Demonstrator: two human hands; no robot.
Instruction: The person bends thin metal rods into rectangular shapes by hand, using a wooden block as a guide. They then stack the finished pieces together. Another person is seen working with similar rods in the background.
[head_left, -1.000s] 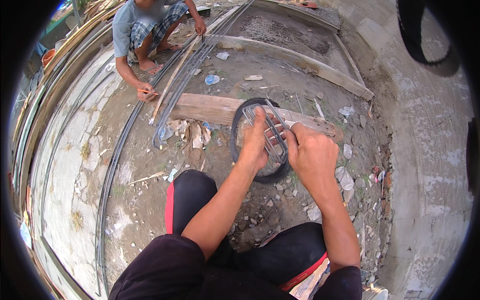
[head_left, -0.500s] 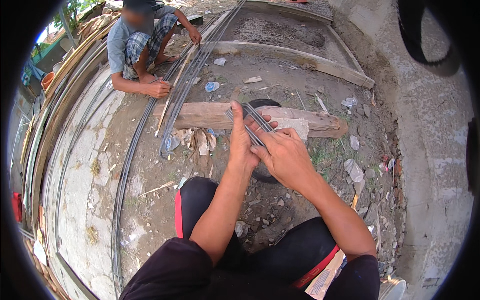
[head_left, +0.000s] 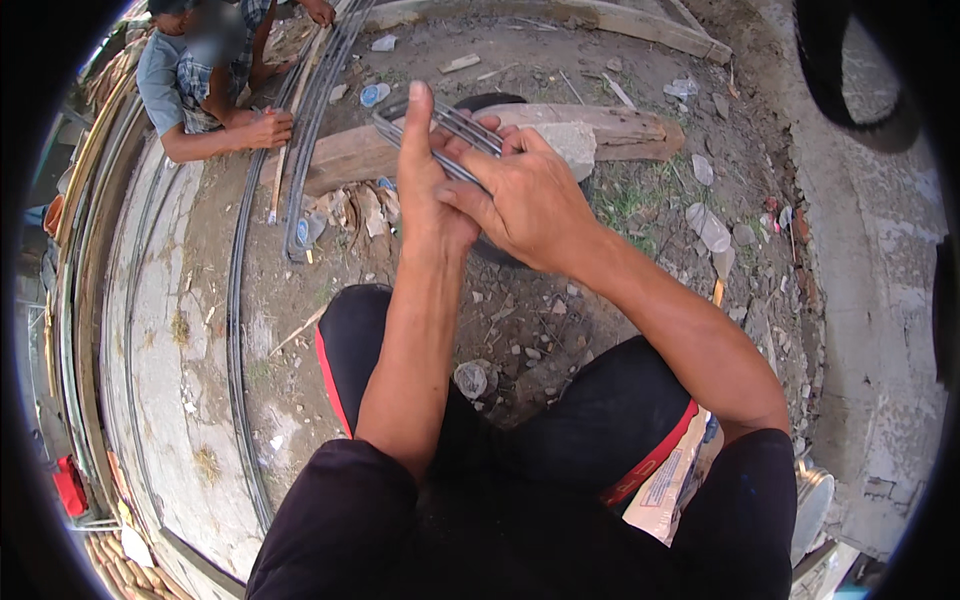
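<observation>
Both my hands hold a small bundle of thin grey steel bars, bent into what look like rectangular rebar stirrups. My left hand supports them from the left, with its thumb pointing up and its fingers partly hidden behind the metal. From the right, my right hand closes over the bundle's near end, covering part of it. Just beyond the hands lies a thick weathered timber. A pale block sits against it, and a black ring-shaped object shows partly behind my hands.
At the far left a co-worker crouches, one hand by long steel bars. More bars run along the ground at left. Stacked poles line the left edge. A concrete strip borders the right.
The whole view has shifted, so the ground, timber and co-worker appear higher and farther left. My hands also appear higher and to the left, still on the bent bars.
</observation>
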